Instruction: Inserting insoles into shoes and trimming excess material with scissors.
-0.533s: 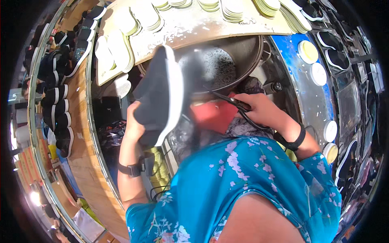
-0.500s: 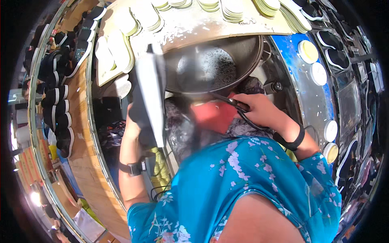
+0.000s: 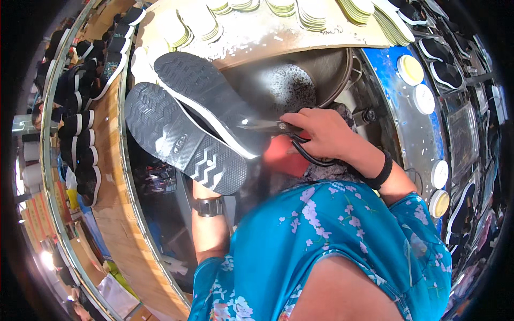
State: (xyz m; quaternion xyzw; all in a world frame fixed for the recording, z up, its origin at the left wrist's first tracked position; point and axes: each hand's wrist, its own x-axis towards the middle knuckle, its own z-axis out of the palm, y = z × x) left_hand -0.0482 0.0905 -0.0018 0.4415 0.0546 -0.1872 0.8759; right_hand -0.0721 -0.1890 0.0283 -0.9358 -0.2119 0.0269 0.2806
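A pair of black shoes with white edges (image 3: 187, 139) is held up with the dark, patterned soles facing me. My left hand (image 3: 199, 189) is under them; its fingers are hidden, and only a bit near the watch shows. My right hand (image 3: 324, 131) is closed round black-handled scissors (image 3: 301, 150). The scissors point left, and their blades reach the edge of the nearer-right shoe; whether they touch it I cannot tell. Under my hands a red patch of cloth or similar (image 3: 285, 156) lies over my lap.
Beyond the shoes stands a large dark basin (image 3: 337, 80). A pale board (image 3: 251, 45) with stacked insoles (image 3: 313, 20) spans the far side. Shoes line the left shelf (image 3: 107, 155). At right, a blue-edged metal bench (image 3: 409, 125) carries round tubs (image 3: 423, 99).
The shoes have turned from edge-on to soles facing me and moved right toward the scissors. My right hand has shifted slightly left, with the scissors still in it.
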